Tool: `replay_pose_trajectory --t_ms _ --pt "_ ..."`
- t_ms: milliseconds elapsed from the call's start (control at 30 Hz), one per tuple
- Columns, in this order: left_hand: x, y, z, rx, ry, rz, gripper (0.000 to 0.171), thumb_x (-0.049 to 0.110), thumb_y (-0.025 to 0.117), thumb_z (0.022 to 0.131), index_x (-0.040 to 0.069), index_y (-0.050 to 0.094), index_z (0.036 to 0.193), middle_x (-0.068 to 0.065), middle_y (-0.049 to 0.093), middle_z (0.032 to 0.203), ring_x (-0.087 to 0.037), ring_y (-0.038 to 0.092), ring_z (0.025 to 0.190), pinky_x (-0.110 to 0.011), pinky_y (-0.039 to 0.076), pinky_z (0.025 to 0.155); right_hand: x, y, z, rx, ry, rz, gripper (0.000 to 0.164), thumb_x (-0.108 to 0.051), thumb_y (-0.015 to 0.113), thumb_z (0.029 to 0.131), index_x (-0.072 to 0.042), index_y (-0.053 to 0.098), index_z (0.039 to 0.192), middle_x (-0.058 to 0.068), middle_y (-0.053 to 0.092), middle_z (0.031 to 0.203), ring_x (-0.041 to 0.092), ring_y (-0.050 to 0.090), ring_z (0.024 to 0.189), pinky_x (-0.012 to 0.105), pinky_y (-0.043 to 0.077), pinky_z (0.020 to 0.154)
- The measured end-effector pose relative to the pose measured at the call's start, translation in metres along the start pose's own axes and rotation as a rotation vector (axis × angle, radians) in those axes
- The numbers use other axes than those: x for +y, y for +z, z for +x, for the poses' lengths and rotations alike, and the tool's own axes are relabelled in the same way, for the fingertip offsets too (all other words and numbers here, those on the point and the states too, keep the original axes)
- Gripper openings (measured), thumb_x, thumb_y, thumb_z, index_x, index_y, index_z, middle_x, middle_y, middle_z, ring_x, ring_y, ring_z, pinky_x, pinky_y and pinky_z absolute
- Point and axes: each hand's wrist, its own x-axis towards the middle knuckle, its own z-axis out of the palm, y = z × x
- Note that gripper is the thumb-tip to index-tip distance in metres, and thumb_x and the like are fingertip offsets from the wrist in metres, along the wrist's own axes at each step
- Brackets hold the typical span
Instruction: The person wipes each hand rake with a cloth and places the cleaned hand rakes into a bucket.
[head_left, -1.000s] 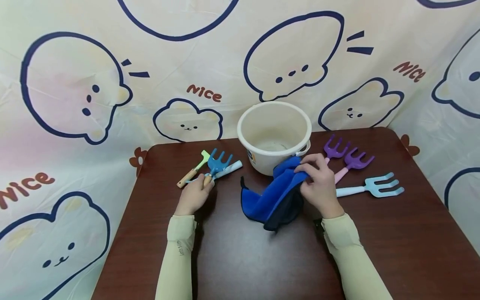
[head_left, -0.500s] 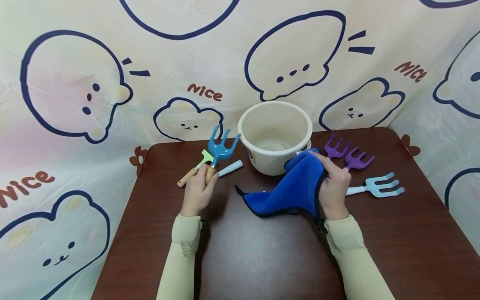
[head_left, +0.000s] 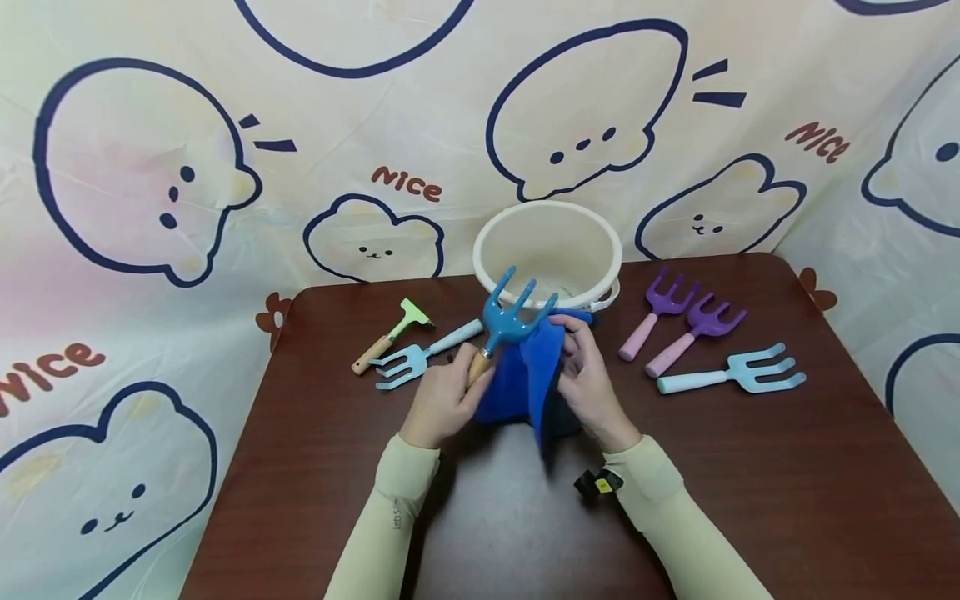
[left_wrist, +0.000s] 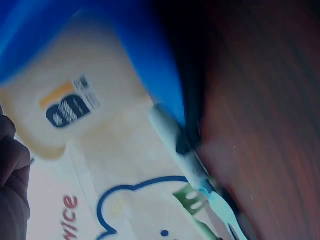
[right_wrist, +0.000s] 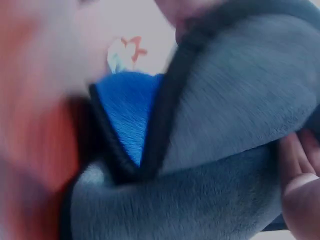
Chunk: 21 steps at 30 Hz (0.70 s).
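My left hand (head_left: 442, 400) grips the wooden handle of a blue garden hand fork (head_left: 510, 321), its tines raised in front of the bucket. My right hand (head_left: 592, 387) holds a blue and dark grey cloth (head_left: 510, 387) by its upper part, close beside the fork's head. In the right wrist view the grey side of the cloth (right_wrist: 230, 100) fills most of the picture, with a dark edging. The cloth (left_wrist: 150, 55) also hangs across the top of the left wrist view, blurred. Whether the cloth touches the tines I cannot tell.
Behind the hands stands a white bucket (head_left: 487, 287). To the left lie a green-headed tool with a wooden handle (head_left: 386, 337) and a light blue fork (head_left: 420, 358). Two purple forks (head_left: 663, 304) and another light blue fork (head_left: 738, 373) lie right on the brown table (head_left: 787, 483).
My left hand has picked up the blue fork from the left group and carried it right. My right hand has brought the cloth left toward it, after lifting it and turning it.
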Motion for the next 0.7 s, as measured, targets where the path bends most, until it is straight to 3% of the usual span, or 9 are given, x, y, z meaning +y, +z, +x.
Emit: replay_pose_trajectory --t_ms 100,233,400,700 --pt "0.01 0.007 0.0 -0.022 0.027 0.041 0.021 0.028 0.058 0.095 0.01 0.05 0.099 0.004 0.046 0.052 -0.007 0.042 0.041 -0.022 0.032 0.037 0.004 0.01 -0.003 0.085 0.056 0.158 0.058 0.015 0.06 0.085 -0.012 0.038 0.132 0.0 0.061 0.121 0.018 0.055 0.113 0.019 0.052 0.091" --pt "0.022 0.016 0.0 -0.087 0.071 0.083 0.021 0.027 0.053 0.096 0.008 0.047 0.102 0.004 0.044 0.053 -0.008 0.043 0.042 -0.024 0.032 0.039 0.007 0.017 -0.004 0.232 0.12 0.244 0.056 0.02 0.058 0.083 -0.017 0.043 0.122 -0.002 0.055 0.126 0.017 0.049 0.118 0.018 0.05 0.092" --pt "0.028 0.024 -0.002 -0.137 0.074 0.071 0.025 0.03 0.046 0.101 0.006 0.045 0.107 0.004 0.045 0.053 -0.009 0.045 0.045 -0.025 0.034 0.042 0.012 0.016 -0.003 0.359 0.152 0.222 0.048 0.021 0.06 0.081 -0.015 0.05 0.112 -0.001 0.06 0.117 0.018 0.052 0.111 0.018 0.052 0.087" --pt "0.021 0.024 -0.001 -0.171 0.058 0.044 0.02 0.029 0.045 0.103 0.009 0.044 0.105 0.005 0.042 0.054 -0.008 0.043 0.046 -0.023 0.031 0.043 0.014 0.012 -0.001 0.414 0.175 0.159 0.042 0.019 0.065 0.078 -0.012 0.054 0.105 -0.005 0.066 0.101 0.017 0.055 0.1 0.018 0.054 0.079"
